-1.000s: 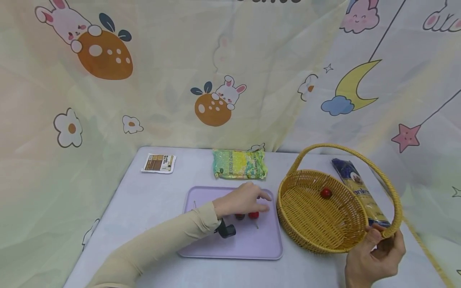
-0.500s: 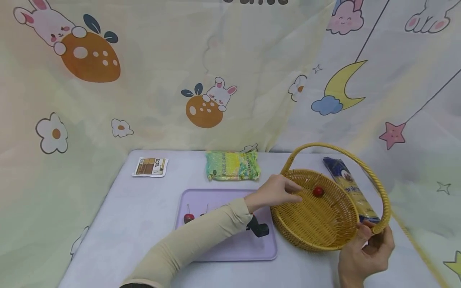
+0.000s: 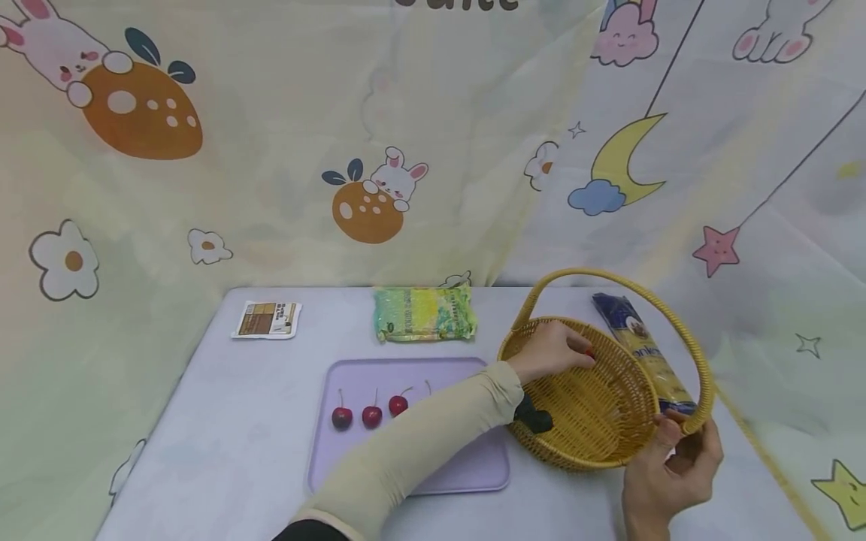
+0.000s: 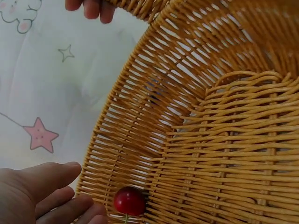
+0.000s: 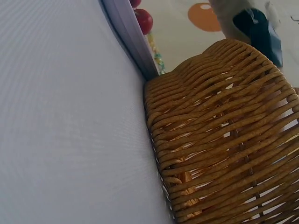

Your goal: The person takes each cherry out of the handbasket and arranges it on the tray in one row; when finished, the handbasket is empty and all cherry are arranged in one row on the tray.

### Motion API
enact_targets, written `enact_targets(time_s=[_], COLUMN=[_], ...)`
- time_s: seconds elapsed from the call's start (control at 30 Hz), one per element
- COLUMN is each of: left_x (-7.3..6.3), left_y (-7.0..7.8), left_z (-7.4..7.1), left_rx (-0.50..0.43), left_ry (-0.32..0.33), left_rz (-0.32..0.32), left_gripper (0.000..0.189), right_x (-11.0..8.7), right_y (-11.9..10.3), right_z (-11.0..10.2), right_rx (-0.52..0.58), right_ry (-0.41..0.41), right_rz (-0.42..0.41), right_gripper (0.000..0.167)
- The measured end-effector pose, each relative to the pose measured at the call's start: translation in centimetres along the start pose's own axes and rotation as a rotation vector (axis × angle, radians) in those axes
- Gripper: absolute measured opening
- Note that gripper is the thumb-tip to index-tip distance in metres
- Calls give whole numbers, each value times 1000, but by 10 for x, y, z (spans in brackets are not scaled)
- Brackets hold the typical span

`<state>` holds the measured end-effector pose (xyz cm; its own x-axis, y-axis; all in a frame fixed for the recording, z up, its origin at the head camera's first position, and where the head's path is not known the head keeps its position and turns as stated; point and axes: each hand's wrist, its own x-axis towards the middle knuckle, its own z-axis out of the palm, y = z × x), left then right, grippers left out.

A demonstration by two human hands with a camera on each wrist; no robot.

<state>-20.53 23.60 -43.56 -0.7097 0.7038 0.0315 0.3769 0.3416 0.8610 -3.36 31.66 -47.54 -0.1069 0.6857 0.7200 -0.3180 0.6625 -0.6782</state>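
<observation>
My left hand (image 3: 555, 350) reaches over the rim into a round wicker basket (image 3: 582, 428). In the left wrist view, the thumb and fingers of that left hand (image 4: 51, 198) stand apart. Right by its fingertips lies a dark red cherry (image 4: 130, 200), against the basket's woven wall, with its stem toward the fingers. My right hand (image 3: 670, 473) grips the base of the basket's arched handle (image 3: 704, 376) at the right. Several cherries sit on a lilac tray (image 3: 325, 466) left of the basket, among them one cherry (image 3: 341, 418) at its left end; my sleeve covers part of the tray.
Behind the basket lies a blue and gold packet (image 3: 649, 353). A green and yellow bag (image 3: 425, 314) stands at the table's back edge, and a small white and brown packet (image 3: 267, 320) at the back left. A printed cloth hangs behind the table.
My left hand has moved right, from over the tray to inside the basket beside the cherry. My right hand keeps its grip on the handle. The head view has turned slightly right.
</observation>
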Motion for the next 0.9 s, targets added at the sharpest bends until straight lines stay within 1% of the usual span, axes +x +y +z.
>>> enact_targets(time_s=[0.1, 0.2, 0.3, 0.43, 0.5, 0.63, 0.73, 0.8, 0.9], left_x=[9, 14, 17, 21, 24, 28, 29, 29, 29], left_y=[4, 8, 9, 3, -1, -8, -8, -7, -6], left_z=[7, 13, 19, 27, 31, 34, 35, 36, 38], left_rx=[-2, 27, 69, 109, 94, 69, 86, 106, 115], left_ry=[20, 41, 61, 87, 99, 121, 121, 111, 81], left_rz=[-34, -67, -79, -73, -82, -104, -97, -92, -81], left_gripper=[27, 25, 25, 24, 24, 21, 21, 21, 22], right_x=[0, 1, 1, 1, 1, 2, 2, 2, 1], right_y=[-1, -1, 0, 1, 2, 2, 1, 1, 1], right_z=[0, 0, 0, 0, 0, 0, 0, -1, -1], right_rx=[5, 20, 53, 67, 54, 71, 73, 54, 71], right_ry=[-4, 1, 9, 8, 4, 0, -2, -7, -3], right_rz=[-1, -4, -1, 3, 2, -5, -11, -15, -20], right_gripper=[32, 32, 31, 32, 32, 31, 31, 32, 31])
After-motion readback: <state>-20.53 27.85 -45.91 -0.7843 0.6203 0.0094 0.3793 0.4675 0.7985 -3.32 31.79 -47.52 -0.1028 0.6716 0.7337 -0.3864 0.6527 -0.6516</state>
